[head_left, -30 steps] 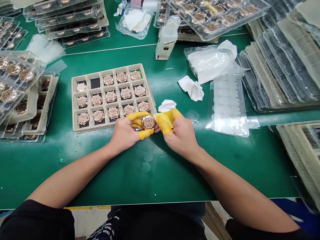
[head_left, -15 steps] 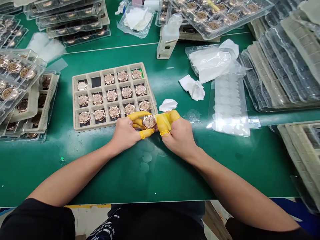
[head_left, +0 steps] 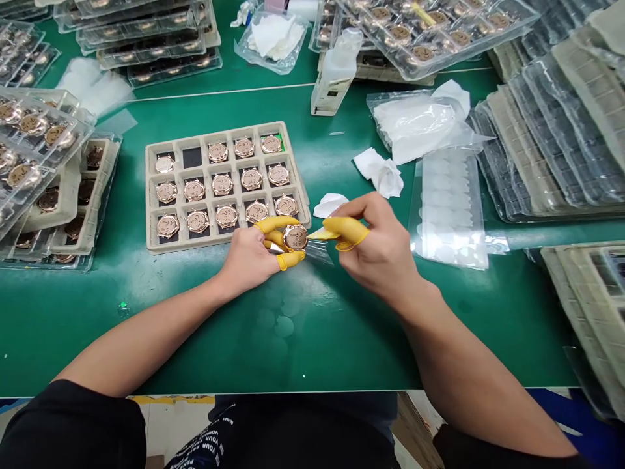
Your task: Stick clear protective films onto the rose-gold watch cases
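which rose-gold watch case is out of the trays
The round rose-gold metallic watch case held in the left hand; the others sit in beige or clear compartmented trays.

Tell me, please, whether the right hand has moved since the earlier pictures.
Yes: judged against the beige tray, the right hand has shifted rightward and slightly up in the picture.

Table (head_left: 342, 355): open between the forearms, from the near edge up to the left hand (head_left: 258, 254) and right hand (head_left: 378, 244). The left hand obstructs the tray's (head_left: 195, 245) near right part. Behind the tray, a lane extends rightward to the bottle (head_left: 334, 75). The left stack (head_left: 32, 176) limits leftward passage; the sheet (head_left: 452, 208), bag (head_left: 415, 127) and right stack (head_left: 537, 146) obstruct the right.
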Demonstrator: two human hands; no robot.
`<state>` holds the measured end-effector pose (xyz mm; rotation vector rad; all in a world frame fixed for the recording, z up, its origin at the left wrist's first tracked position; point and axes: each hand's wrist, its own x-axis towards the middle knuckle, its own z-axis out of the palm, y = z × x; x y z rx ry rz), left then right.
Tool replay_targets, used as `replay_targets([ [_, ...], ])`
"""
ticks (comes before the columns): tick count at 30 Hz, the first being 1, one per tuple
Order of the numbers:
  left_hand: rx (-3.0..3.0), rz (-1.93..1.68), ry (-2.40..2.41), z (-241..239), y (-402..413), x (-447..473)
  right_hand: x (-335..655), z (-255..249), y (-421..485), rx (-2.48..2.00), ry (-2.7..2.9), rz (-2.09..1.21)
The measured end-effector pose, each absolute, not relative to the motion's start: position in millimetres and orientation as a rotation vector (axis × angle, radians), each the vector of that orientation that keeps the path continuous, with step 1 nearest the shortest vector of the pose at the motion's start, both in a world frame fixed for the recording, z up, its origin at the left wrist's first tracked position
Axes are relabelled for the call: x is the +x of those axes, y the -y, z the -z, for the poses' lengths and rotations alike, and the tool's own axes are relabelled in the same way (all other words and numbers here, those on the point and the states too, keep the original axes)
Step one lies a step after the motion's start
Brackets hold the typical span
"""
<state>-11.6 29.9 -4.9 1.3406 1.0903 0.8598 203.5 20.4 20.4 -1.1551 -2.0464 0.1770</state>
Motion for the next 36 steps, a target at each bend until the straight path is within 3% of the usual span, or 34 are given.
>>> replay_targets([
  [7, 1.437, -0.814, -1.07, 0.6, -27.5, -11.7, 167.0, -7.5, -25.0, -1.131, 2.201, 0.188],
  [14, 1.411, -0.833, -1.074, 4.7, -29.8, -12.1, 185.6, -9.5, -27.2, -1.052, 2.11, -0.076],
  [17, 1.376, -0.829, -1.035, 7.0, -30.3, -12.3, 186.7, -12.7, -19.8, -0.993, 2.221, -0.009],
  [26, 1.363, -0.816, -1.019, 5.5, -31.2, -13.2, 163.6, -3.6, -23.0, -1.243, 2.089, 0.111],
  [36, 1.357, -0.867, -1.013, 6.6, -33.5, -10.9, 227.1, -14.4, -33.7, -1.622, 1.771, -0.213],
])
